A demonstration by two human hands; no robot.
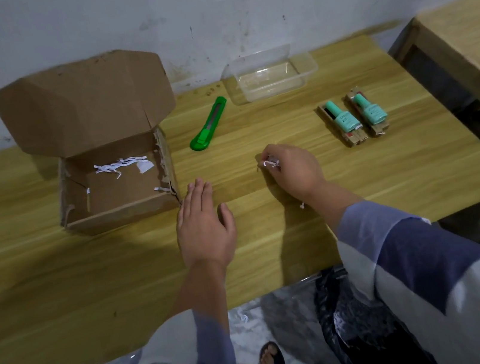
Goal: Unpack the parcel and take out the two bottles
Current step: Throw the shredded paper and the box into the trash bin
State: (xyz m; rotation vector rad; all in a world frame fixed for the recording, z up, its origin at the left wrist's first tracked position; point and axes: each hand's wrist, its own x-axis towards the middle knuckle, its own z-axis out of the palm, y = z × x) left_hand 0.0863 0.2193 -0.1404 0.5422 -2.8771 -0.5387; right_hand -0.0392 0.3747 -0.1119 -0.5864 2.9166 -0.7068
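Basically both bottles (354,118) are already sitting out on the table (389,177) right of the opened parcel (113,183), so the right hand (292,170) is pinching up stray paper shreds (270,163) in its fingers while the left hand (203,219) is resting flat, fingers straight together.

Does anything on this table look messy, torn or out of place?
Yes. The cardboard box has ragged, torn right-hand edges, and white paper shreds lie scattered inside it. The right hand pinches more shreds, and one bit lies on the table beside the wrist.
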